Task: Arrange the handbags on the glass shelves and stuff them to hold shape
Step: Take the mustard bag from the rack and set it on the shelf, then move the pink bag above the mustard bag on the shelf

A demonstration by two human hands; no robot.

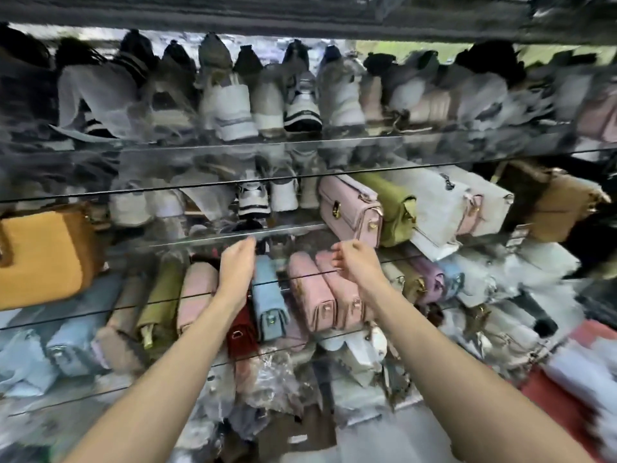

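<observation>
Glass shelves packed with handbags are seen from above, with two bare forearms reaching in from the bottom of the view. On the middle shelf, a row of small bags is stood side by side: a tan bag, an olive bag, a pale pink bag, a dark red bag, a light blue bag and two quilted pink bags. On the shelf above, to the right, a pink boxy bag, a green bag and white bags are lined up; a large mustard bag is set at the far left. Sneakers are ranged on the top shelf.

The left hand is stretched forward, palm down, over the gap between the pale pink and light blue bags, its fingers held straight and together near the glass edge. Whether anything is touched cannot be told. The right hand is raised above the quilted pink bags, wrist bent, its fingers loosely curled with nothing seen between them.

The small bags are judged light and soft-sided, likely to slump unless stuffed. The quilted surface looks grippy, the metal clasps slippery. A hold across the top edge or the body sides is judged safest. The glass shelves look fragile, so gentle placing is called for.
</observation>
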